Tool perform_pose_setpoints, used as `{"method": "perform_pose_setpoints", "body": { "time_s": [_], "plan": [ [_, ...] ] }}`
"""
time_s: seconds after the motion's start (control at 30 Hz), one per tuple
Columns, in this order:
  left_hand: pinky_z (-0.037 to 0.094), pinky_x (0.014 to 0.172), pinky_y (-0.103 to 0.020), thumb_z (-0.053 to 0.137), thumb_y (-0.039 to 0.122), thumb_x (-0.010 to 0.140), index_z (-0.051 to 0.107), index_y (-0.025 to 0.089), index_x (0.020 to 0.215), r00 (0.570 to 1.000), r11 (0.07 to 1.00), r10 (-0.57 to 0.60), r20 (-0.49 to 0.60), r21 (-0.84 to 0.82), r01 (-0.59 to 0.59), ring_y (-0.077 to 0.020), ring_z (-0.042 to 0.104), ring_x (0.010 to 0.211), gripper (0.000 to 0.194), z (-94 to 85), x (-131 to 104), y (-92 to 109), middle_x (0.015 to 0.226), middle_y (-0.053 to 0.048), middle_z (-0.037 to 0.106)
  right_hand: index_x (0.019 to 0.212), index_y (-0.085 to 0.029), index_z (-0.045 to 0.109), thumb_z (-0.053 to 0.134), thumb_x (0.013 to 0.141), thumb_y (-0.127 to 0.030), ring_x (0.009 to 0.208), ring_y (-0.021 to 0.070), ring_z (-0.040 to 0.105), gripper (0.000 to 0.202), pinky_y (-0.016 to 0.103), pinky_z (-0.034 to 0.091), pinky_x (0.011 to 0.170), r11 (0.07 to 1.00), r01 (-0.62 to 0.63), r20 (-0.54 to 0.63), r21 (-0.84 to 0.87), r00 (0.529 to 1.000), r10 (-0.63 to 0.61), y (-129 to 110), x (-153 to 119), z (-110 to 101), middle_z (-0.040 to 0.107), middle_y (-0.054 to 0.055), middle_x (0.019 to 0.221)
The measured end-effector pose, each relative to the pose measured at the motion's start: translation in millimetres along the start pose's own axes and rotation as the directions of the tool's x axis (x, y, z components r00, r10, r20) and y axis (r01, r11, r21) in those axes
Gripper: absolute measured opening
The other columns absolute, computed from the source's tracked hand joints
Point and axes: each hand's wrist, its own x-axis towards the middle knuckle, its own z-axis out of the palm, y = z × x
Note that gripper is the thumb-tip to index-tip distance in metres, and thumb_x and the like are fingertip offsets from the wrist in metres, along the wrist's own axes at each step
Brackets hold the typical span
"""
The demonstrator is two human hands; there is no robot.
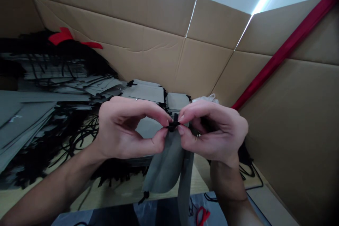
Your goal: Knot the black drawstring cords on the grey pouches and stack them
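A black cord [173,125] is pinched between my two hands at the middle of the view, with a small knot or loop between the fingertips. My left hand [129,127] grips its left side between thumb and forefinger. On the right side, my right hand [212,130] pinches it the same way. Below the cord hangs a curved grey sheet [164,169], with another black knotted end [143,197] at its lower left corner. A narrow grey strip [185,187] hangs beside it.
Stacks of grey sheets with black cords [31,120] fill the left. Smaller stacks [144,91] stand behind my hands. Cardboard walls [148,39] enclose the table [106,196]. A red band [286,49] slants down the right wall. A red cord [202,215] lies near the front.
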Motion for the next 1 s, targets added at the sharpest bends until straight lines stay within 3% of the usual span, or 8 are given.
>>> {"method": "perform_pose_setpoints", "body": {
  "time_s": [0.2, 0.37, 0.43, 0.53, 0.6, 0.67, 0.83, 1.0],
  "plan": [
    [0.071, 0.063, -0.023, 0.080, 0.000, 0.079, 0.082, 0.025, 0.096, 1.000, 0.997, -0.009, 0.007, -0.080, 0.009, -0.0163, 0.082, 0.068, 0.031, 1.3, 0.6, -4.9, 0.088, -0.001, 0.089, 0.099, -0.030, 0.079, 0.081, 0.085, -0.008, 0.054, 0.0107, 0.053, 0.027, 0.032, 0.050, 0.053, 0.999, 0.034, -0.044, -0.008, 0.998, -0.034, 0.7, 0.3, 2.0, 0.083, -0.002, 0.090],
    [0.077, 0.077, -0.023, 0.090, 0.009, 0.094, 0.083, 0.022, 0.115, 0.966, 0.950, -0.237, 0.105, -0.181, 0.253, -0.0210, 0.091, 0.086, 0.026, 1.8, 2.8, 1.9, 0.103, -0.005, 0.092, 0.101, -0.032, 0.079, 0.084, 0.088, -0.009, 0.051, 0.0110, 0.050, 0.027, 0.033, 0.049, 0.050, 0.972, 0.126, -0.091, -0.199, 0.985, -0.146, 0.7, 2.2, 0.0, 0.086, -0.001, 0.093],
    [0.077, 0.080, -0.022, 0.090, 0.008, 0.095, 0.085, 0.022, 0.117, 0.954, 0.938, -0.283, 0.100, -0.178, 0.297, -0.0205, 0.092, 0.089, 0.027, 3.5, 3.2, 5.7, 0.105, -0.004, 0.093, 0.099, -0.031, 0.079, 0.085, 0.088, -0.010, 0.051, 0.0109, 0.049, 0.025, 0.033, 0.048, 0.051, 0.962, 0.154, -0.071, -0.226, 0.982, -0.174, 0.2, 3.0, -1.7, 0.086, 0.000, 0.095],
    [0.076, 0.085, -0.019, 0.091, 0.005, 0.093, 0.088, 0.024, 0.110, 0.966, 0.960, -0.260, 0.004, -0.107, 0.259, -0.0171, 0.091, 0.091, 0.025, 6.7, 2.1, 9.5, 0.102, 0.001, 0.092, 0.102, -0.029, 0.078, 0.083, 0.090, -0.010, 0.053, 0.0095, 0.046, 0.023, 0.032, 0.043, 0.050, 0.992, -0.012, -0.003, -0.123, 1.000, 0.011, -2.8, 3.8, -4.3, 0.084, 0.000, 0.097],
    [0.075, 0.085, -0.017, 0.093, 0.005, 0.092, 0.089, 0.024, 0.110, 0.972, 0.971, -0.232, -0.036, -0.068, 0.229, -0.0145, 0.090, 0.088, 0.027, 8.5, 0.3, 10.1, 0.101, 0.003, 0.092, 0.105, -0.026, 0.078, 0.083, 0.092, -0.014, 0.052, 0.0077, 0.042, 0.018, 0.030, 0.035, 0.047, 0.980, -0.197, 0.042, -0.018, 0.979, 0.198, -5.0, 4.4, -5.6, 0.080, -0.001, 0.093],
    [0.074, 0.085, -0.018, 0.093, 0.005, 0.091, 0.089, 0.025, 0.112, 0.977, 0.978, -0.206, -0.053, -0.052, 0.203, -0.0130, 0.088, 0.086, 0.029, 9.8, -1.8, 9.5, 0.101, 0.003, 0.092, 0.102, -0.024, 0.078, 0.085, 0.094, -0.020, 0.050, 0.0069, 0.037, 0.012, 0.029, 0.027, 0.045, 0.953, -0.301, 0.070, 0.045, 0.952, 0.297, -6.2, 5.5, -6.4, 0.072, -0.004, 0.080],
    [0.075, 0.082, -0.026, 0.093, 0.012, 0.093, 0.089, 0.026, 0.112, 0.980, 0.981, -0.191, -0.049, 0.016, 0.192, -0.0166, 0.087, 0.086, 0.025, 11.0, -6.1, 7.4, 0.103, 0.001, 0.092, 0.094, -0.022, 0.078, 0.081, 0.094, -0.019, 0.049, 0.0087, 0.032, 0.004, 0.028, 0.024, 0.048, 0.939, -0.342, 0.077, 0.033, 0.938, 0.339, -6.4, 9.6, -7.2, 0.041, -0.010, 0.056],
    [0.073, 0.076, -0.027, 0.093, 0.016, 0.093, 0.090, 0.028, 0.112, 0.982, 0.978, -0.185, -0.043, 0.090, 0.188, -0.0164, 0.086, 0.081, 0.023, 11.3, -7.8, 7.5, 0.101, 0.001, 0.092, 0.090, -0.021, 0.075, 0.078, 0.089, -0.014, 0.050, 0.0080, 0.032, 0.008, 0.027, 0.024, 0.048, 0.938, -0.346, 0.081, 0.025, 0.936, 0.343, -6.9, 11.4, -5.9, 0.043, -0.010, 0.059]
  ]
}}
